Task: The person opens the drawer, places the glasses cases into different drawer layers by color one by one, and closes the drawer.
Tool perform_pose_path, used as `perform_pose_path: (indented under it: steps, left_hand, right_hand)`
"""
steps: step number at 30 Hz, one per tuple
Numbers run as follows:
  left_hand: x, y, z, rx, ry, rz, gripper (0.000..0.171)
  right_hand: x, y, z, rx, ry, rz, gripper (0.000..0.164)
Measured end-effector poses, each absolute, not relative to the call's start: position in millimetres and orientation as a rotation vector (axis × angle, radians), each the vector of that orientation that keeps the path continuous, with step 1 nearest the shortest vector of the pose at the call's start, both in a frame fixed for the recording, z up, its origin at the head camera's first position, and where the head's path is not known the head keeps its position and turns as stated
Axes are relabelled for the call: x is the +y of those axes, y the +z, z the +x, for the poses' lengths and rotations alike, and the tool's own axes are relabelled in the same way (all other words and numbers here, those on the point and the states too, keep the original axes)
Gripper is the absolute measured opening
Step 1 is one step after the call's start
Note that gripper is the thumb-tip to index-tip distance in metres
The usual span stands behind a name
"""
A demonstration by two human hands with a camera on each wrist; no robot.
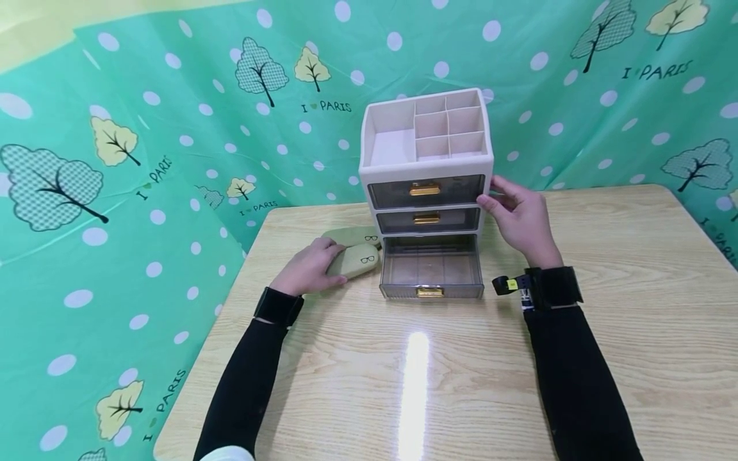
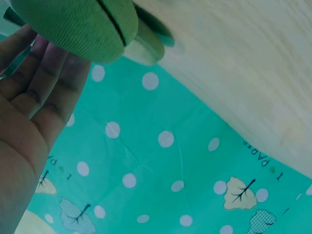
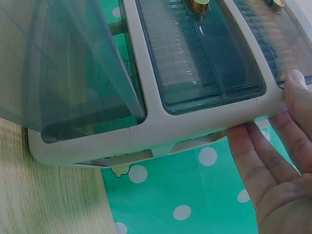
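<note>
A green glasses case (image 1: 354, 261) with a small printed glasses outline lies by the left hand (image 1: 311, 266), which grips its left end between thumb and fingers. In the left wrist view, fingers (image 2: 53, 83) reach against the ribbed case (image 2: 73, 24). Behind it rests a second green glasses case (image 1: 348, 235), partly covered by the first. Right of both stands a white drawer organizer (image 1: 426, 168). Its bottom drawer (image 1: 429, 272) is pulled out and shows nothing inside; two upper drawers are closed. The right hand (image 1: 521, 221) holds the organizer's right side, thumb on the front frame, fingers along the side.
Divided compartments (image 1: 450, 131) form the organizer's top. Everything stands on a light wooden table (image 1: 461, 378), near its back edge. A green dotted cloth (image 1: 190, 160) hangs behind and to the left. Both wrists wear black straps (image 1: 553, 286).
</note>
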State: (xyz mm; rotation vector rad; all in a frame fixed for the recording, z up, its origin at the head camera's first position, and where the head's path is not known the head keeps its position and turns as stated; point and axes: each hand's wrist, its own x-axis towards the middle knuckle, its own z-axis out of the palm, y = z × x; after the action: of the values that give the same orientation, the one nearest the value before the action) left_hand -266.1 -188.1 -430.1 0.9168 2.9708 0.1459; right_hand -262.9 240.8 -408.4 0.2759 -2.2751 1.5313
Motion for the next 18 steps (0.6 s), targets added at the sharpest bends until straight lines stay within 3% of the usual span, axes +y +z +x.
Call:
perform_pose_path:
  steps: [18]
  left_hand:
    - [-177.9,-372.8,-239.3,3.087,0.120,1.213,0.068]
  right_hand:
    - [239.9,-407.5,-261.9,-2.280,1.534,0.265,0.048]
